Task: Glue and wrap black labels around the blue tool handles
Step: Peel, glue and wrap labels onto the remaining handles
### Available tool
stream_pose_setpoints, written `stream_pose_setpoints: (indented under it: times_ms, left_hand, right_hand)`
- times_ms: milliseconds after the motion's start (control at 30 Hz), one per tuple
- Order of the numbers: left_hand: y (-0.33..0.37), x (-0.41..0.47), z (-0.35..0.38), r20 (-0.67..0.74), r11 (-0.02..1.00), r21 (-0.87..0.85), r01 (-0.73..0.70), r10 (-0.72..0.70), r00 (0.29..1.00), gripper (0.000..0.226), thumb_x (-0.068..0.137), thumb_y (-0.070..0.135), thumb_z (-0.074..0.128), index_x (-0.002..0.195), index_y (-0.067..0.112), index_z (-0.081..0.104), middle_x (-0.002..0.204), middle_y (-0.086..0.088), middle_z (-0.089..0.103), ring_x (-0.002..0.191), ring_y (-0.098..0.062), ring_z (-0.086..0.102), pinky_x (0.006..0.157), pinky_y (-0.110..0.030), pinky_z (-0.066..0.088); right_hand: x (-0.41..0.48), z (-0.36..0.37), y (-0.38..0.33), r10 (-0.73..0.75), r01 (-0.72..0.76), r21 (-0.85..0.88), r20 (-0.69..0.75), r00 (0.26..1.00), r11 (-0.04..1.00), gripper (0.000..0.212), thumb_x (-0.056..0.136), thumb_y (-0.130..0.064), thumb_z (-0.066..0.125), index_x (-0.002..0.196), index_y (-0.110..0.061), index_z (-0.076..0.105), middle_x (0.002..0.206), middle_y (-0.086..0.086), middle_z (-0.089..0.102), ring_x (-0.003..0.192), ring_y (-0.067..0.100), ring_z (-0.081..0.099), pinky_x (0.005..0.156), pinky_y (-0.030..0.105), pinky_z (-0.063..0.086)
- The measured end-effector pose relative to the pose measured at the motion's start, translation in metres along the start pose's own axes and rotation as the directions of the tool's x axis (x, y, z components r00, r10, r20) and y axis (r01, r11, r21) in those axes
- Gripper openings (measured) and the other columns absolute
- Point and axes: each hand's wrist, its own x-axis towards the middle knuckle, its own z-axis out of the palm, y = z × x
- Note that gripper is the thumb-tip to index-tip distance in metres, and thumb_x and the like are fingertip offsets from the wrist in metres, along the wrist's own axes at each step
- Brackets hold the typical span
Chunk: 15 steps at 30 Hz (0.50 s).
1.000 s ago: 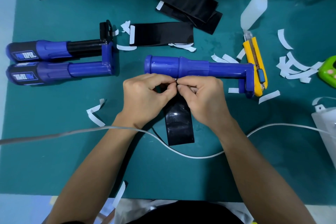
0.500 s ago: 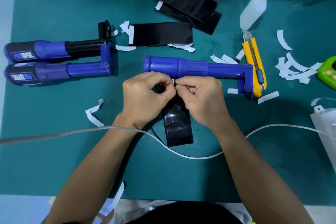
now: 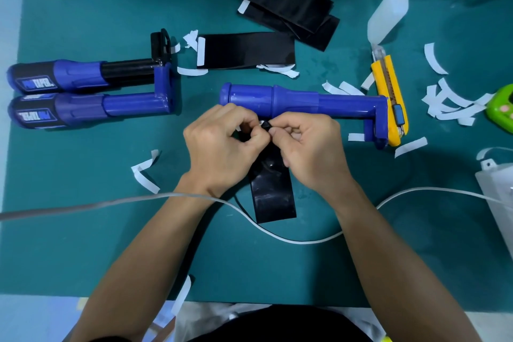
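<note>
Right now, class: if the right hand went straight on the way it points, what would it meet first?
Probably the left hand, whose fingertips touch it at the black label; depth is unclear.

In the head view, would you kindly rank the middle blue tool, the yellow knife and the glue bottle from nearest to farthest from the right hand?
Measured from the right hand, which pinches the black label:
1. The blue tool, just beyond the knuckles.
2. The yellow knife, off to the right, by the tool's far end.
3. The glue bottle, far upper right.
</note>
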Motion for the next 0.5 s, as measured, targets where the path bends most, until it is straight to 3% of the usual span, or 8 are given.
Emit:
stream_pose_setpoints:
  times_ms: [133, 233, 267, 367, 433, 500]
  left_hand:
    - [-0.003, 0.003, -0.006, -0.030, 0.998, -0.029, 0.053, -0.054, 0.998, 0.012, 0.072, 0.007, 0.075, 0.066, 0.013, 0.066, 0.065, 0.007, 0.062, 0.062, -0.013, 0.049, 0.060, -0.032, 0.043]
    - [-0.008, 0.009, -0.012, -0.051, 0.979, -0.143, 0.146, -0.154, 0.987, 0.011, 0.072, 0.010, 0.066, 0.066, 0.017, 0.061, 0.065, 0.014, 0.055, 0.063, -0.004, 0.048, 0.062, -0.024, 0.040]
    - [-0.010, 0.011, -0.014, -0.059, 0.959, -0.202, 0.197, -0.213, 0.975, 0.013, 0.072, 0.010, 0.064, 0.067, 0.022, 0.059, 0.065, 0.018, 0.054, 0.063, 0.000, 0.047, 0.062, -0.019, 0.038]
    - [-0.016, 0.020, -0.022, -0.111, 0.881, -0.357, 0.311, -0.370, 0.922, 0.024, 0.073, 0.007, 0.059, 0.070, 0.031, 0.054, 0.062, 0.022, 0.052, 0.060, 0.003, 0.044, 0.059, -0.013, 0.034]
    - [-0.022, 0.027, -0.027, -0.210, 0.858, -0.409, 0.309, -0.418, 0.884, 0.026, 0.073, 0.004, 0.055, 0.071, 0.030, 0.054, 0.063, 0.024, 0.053, 0.061, 0.004, 0.043, 0.060, -0.014, 0.034]
    - [-0.027, 0.030, -0.032, -0.309, 0.862, -0.403, 0.308, -0.445, 0.841, 0.024, 0.074, 0.003, 0.055, 0.071, 0.027, 0.055, 0.063, 0.024, 0.053, 0.061, 0.003, 0.044, 0.061, -0.015, 0.035]
  right_hand:
    - [0.003, -0.003, 0.000, 0.084, -0.084, 0.057, -0.005, 0.996, 0.995, 0.015, 0.087, -0.016, 0.066, 0.074, -0.014, 0.071, 0.051, 0.012, 0.050, 0.052, 0.038, 0.044, 0.054, 0.049, 0.046]
    - [0.005, -0.010, -0.002, 0.126, -0.125, 0.085, -0.005, 0.992, 0.988, 0.020, 0.086, -0.015, 0.065, 0.067, -0.010, 0.066, 0.052, 0.021, 0.047, 0.050, 0.039, 0.041, 0.052, 0.047, 0.043]
    - [0.006, -0.013, -0.002, 0.135, -0.135, 0.092, -0.001, 0.991, 0.987, 0.021, 0.087, -0.014, 0.065, 0.066, -0.008, 0.065, 0.051, 0.022, 0.047, 0.048, 0.038, 0.040, 0.049, 0.042, 0.040]
    - [0.007, -0.021, -0.003, 0.166, -0.167, 0.075, 0.013, 0.986, 0.983, 0.025, 0.089, -0.009, 0.064, 0.065, -0.001, 0.062, 0.046, 0.020, 0.048, 0.037, 0.013, 0.039, 0.047, 0.023, 0.036]
    - [0.008, -0.027, -0.002, 0.179, -0.179, 0.014, 0.037, 0.983, 0.984, 0.026, 0.090, -0.006, 0.065, 0.065, -0.002, 0.063, 0.045, 0.017, 0.050, 0.037, 0.013, 0.042, 0.047, 0.026, 0.040]
    - [0.010, -0.032, -0.001, 0.164, -0.155, -0.088, 0.118, 0.979, 0.984, 0.026, 0.090, -0.008, 0.067, 0.064, -0.008, 0.065, 0.046, 0.013, 0.054, 0.042, 0.026, 0.049, 0.053, 0.036, 0.049]
